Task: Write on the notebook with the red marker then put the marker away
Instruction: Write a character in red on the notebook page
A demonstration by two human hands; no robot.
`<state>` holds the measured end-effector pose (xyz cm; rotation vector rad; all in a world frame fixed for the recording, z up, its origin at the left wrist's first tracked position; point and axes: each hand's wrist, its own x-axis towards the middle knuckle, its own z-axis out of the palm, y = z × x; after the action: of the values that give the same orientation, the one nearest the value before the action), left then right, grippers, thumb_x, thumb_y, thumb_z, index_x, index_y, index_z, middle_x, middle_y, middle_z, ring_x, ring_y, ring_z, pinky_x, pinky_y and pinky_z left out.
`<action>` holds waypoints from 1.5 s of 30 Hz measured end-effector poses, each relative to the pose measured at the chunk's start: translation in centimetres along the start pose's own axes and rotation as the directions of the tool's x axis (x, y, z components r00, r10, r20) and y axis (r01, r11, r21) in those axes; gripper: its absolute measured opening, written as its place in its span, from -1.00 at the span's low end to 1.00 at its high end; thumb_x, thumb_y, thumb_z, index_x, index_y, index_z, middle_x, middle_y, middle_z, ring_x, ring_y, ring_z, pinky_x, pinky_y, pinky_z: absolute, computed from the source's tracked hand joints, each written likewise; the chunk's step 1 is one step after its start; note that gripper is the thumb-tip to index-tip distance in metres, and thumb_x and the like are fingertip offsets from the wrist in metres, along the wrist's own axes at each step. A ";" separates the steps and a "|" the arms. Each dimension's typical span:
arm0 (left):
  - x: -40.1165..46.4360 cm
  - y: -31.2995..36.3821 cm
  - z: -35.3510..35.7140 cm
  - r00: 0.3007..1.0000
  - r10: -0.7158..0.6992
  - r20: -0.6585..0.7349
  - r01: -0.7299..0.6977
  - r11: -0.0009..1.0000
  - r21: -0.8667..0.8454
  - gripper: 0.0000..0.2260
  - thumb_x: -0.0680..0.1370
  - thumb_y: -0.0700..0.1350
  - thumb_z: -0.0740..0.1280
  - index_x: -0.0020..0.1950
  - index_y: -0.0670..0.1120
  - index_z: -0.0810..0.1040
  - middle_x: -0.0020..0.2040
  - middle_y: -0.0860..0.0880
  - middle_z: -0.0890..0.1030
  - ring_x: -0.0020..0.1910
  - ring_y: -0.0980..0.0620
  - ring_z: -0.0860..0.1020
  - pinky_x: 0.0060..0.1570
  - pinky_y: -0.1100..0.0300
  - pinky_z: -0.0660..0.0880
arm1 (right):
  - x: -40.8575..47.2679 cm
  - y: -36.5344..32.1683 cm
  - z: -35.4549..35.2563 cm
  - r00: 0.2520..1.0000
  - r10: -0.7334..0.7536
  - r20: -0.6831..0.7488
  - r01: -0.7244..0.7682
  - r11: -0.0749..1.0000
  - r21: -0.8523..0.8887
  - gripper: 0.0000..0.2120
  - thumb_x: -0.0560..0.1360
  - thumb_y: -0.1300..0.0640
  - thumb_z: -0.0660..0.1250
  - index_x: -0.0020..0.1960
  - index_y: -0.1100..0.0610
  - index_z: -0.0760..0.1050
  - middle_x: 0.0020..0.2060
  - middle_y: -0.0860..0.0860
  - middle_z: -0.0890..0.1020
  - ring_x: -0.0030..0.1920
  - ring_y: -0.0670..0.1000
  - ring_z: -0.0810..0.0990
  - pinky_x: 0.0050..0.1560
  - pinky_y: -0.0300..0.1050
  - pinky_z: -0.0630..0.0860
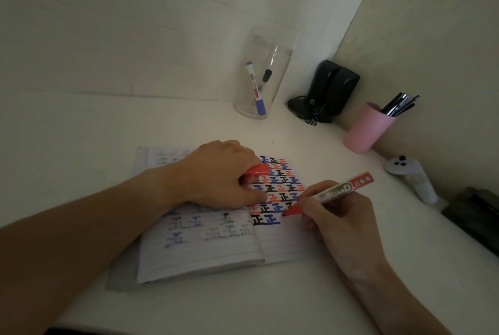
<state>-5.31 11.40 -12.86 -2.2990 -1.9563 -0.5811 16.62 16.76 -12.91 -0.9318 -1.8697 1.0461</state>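
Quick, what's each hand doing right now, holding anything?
Left hand: closed on the red cap, resting on the notebook.
Right hand: fingers closed on the red marker, tip at the page.

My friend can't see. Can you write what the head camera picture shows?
A right hand holds a red marker with its tip on an open notebook full of red, blue and black characters. The left hand presses the page, holding the red cap. Behind stand a clear jar and a pink cup.
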 end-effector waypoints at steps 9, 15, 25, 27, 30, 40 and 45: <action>0.1 -0.1 0.1 1.000 -0.002 -0.001 0.002 0.999 -0.032 -0.65 0.46 0.36 0.27 -0.23 0.12 0.28 -0.25 0.15 0.40 -0.16 0.07 0.43 -0.09 0.12 0.40 | -0.1 -0.2 0.1 1.000 -0.013 0.013 0.014 0.999 -0.048 -0.93 0.39 0.27 0.46 -0.25 0.14 0.67 -0.41 0.02 0.69 -0.38 -0.07 0.60 -0.27 -0.12 0.54; 0.1 -0.2 0.2 1.000 -0.003 0.006 0.003 1.000 -0.028 -0.63 0.45 0.37 0.26 -0.29 0.16 0.22 -0.28 0.18 0.36 -0.18 0.08 0.42 -0.13 0.13 0.35 | 0.0 0.2 0.0 1.000 0.007 -0.029 -0.008 1.000 -0.028 -0.92 0.41 0.24 0.47 -0.24 0.12 0.68 -0.46 -0.05 0.66 -0.42 -0.11 0.58 -0.34 -0.22 0.47; 0.1 -0.2 0.2 1.000 0.005 -0.009 -0.006 1.000 -0.028 -0.62 0.46 0.36 0.26 -0.30 0.15 0.22 -0.29 0.18 0.37 -0.20 0.08 0.40 -0.14 0.15 0.33 | 0.0 -0.1 0.1 1.000 -0.009 0.018 0.009 1.000 -0.008 -0.89 0.37 0.35 0.43 -0.31 0.21 0.63 -0.51 -0.03 0.63 -0.47 -0.13 0.52 -0.37 -0.24 0.43; 0.0 -0.1 0.1 1.000 0.004 -0.019 -0.005 1.000 -0.028 -0.62 0.46 0.35 0.27 -0.30 0.14 0.22 -0.29 0.18 0.37 -0.20 0.07 0.40 -0.14 0.15 0.32 | 0.1 0.0 0.0 1.000 -0.001 0.007 0.001 1.000 0.010 -0.89 0.37 0.35 0.43 -0.31 0.22 0.62 -0.52 -0.03 0.61 -0.48 -0.12 0.50 -0.38 -0.24 0.41; -0.1 0.0 0.1 1.000 0.004 -0.030 -0.005 1.000 -0.029 -0.62 0.47 0.34 0.28 -0.30 0.13 0.23 -0.30 0.17 0.37 -0.20 0.07 0.40 -0.16 0.16 0.30 | 0.1 0.0 -0.1 1.000 -0.004 -0.011 0.005 1.000 0.023 -0.87 0.40 0.34 0.43 -0.30 0.20 0.63 -0.53 -0.03 0.58 -0.47 -0.08 0.48 -0.40 -0.20 0.40; 0.0 -0.2 0.1 1.000 0.005 -0.016 -0.006 0.999 -0.036 -0.61 0.46 0.36 0.27 -0.31 0.13 0.23 -0.29 0.17 0.38 -0.21 0.11 0.40 -0.15 0.15 0.32 | 0.1 -0.1 -0.1 1.000 -0.012 0.007 0.011 0.998 0.054 -0.85 0.42 0.34 0.42 -0.30 0.18 0.63 -0.51 -0.01 0.58 -0.46 -0.06 0.48 -0.41 -0.24 0.40; 0.0 -0.1 0.0 1.000 0.004 -0.008 -0.005 0.999 -0.032 -0.62 0.47 0.34 0.28 -0.30 0.15 0.22 -0.29 0.19 0.36 -0.20 0.11 0.39 -0.14 0.16 0.31 | -0.1 -0.2 0.1 0.996 -0.055 0.064 0.055 0.998 0.007 -0.88 0.41 0.38 0.42 -0.27 0.23 0.64 -0.48 -0.06 0.64 -0.44 -0.14 0.55 -0.35 -0.33 0.45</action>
<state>-5.40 11.39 -12.88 -2.3154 -1.9519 -0.6254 16.52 16.60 -12.75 -0.8478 -1.9328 1.0585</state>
